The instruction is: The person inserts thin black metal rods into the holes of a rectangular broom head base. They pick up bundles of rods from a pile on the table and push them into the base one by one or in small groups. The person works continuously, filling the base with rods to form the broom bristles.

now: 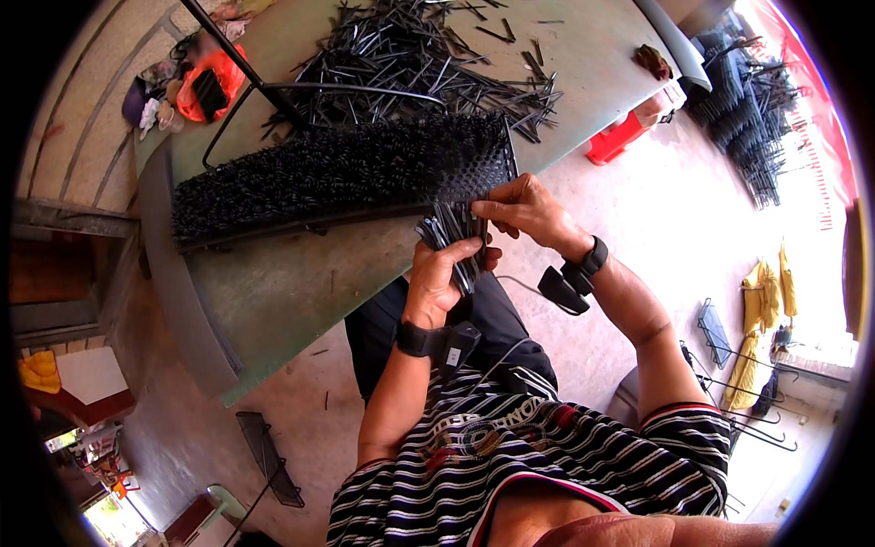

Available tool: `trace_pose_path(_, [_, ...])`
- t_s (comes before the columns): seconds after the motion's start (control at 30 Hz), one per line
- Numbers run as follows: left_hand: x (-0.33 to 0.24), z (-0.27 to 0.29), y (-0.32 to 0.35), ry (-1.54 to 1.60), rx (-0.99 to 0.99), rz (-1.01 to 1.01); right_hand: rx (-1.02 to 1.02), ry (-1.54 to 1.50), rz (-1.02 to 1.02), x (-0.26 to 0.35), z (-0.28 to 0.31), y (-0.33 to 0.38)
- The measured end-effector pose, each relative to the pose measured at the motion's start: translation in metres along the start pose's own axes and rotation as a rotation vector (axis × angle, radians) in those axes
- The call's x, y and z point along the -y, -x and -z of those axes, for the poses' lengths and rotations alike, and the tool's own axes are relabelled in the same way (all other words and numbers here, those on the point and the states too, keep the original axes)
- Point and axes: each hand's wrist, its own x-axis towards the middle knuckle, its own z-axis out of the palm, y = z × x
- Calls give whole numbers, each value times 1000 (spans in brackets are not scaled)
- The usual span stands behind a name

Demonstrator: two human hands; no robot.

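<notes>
My left hand (436, 278) is closed around a bundle of thin black strips (445, 223), whose ends fan out above the thumb. Beside it, the thumb and fingertips of my right hand (530, 217) pinch at a black strip at the bundle's right edge. Just beyond both hands lies a long black rack (497, 173) with a perforated mesh face. Bristly black loops (319, 169) cover most of it, while its right end shows bare holes. A loose pile of black strips (392, 77) lies behind the rack.
The rack rests on a green tabletop (301, 292). A thin black metal rod (223, 41) rises at its back left. An orange bag (219, 82) lies at the far left, and a red stool (615, 139) stands right of the table. Stacked black racks (743, 109) fill the far right.
</notes>
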Motion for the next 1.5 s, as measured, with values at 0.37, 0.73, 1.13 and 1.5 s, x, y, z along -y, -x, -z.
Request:
trace_pose_path(0.37, [-2, 2, 1, -106, 2, 77, -131, -168, 18, 0, 2, -1])
trace_pose_path(0.73, [-6, 0, 2, -212, 35, 36, -42, -170, 4, 0, 5, -5])
trace_pose_path(1.13, [-8, 11, -3, -126, -75, 61, -687, 18, 556, 13, -11, 6])
trace_pose_path(1.5, [4, 7, -10, 112, -190, -60, -96, 849, 1199, -18, -16, 23])
